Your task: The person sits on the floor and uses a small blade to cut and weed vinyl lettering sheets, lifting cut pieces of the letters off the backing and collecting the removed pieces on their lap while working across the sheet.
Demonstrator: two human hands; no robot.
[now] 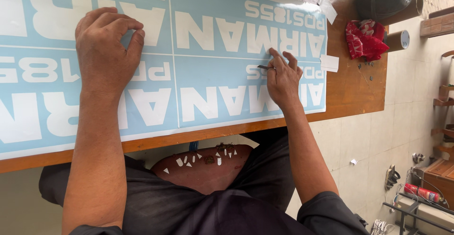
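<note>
two hands down on a big light blue vinyl sheet (pixel 208 74), one of them working a small tool

the sheet lies flat on the wooden tabletop (pixel 359 88) and covers most of it, white block lettering all over. the left hand (pixel 106 50) sits on the sheet toward its left part, fingers curled under, pressing it down and gripping nothing i can see. the right hand (pixel 282 80) is on the sheet near its right edge, fingers pinched closed around a thin dark tool (pixel 265 67) whose tip touches the sheet right by the lettering. just past the sheet's right edge there's a small white scrap (pixel 329 63), and further out from the sheet a crumpled red cloth (pixel 364 39) and cardboard tubes (pixel 402 40). below the sheet's near edge, little white offcuts (pixel 198 159) lie on the person's lap.
</note>
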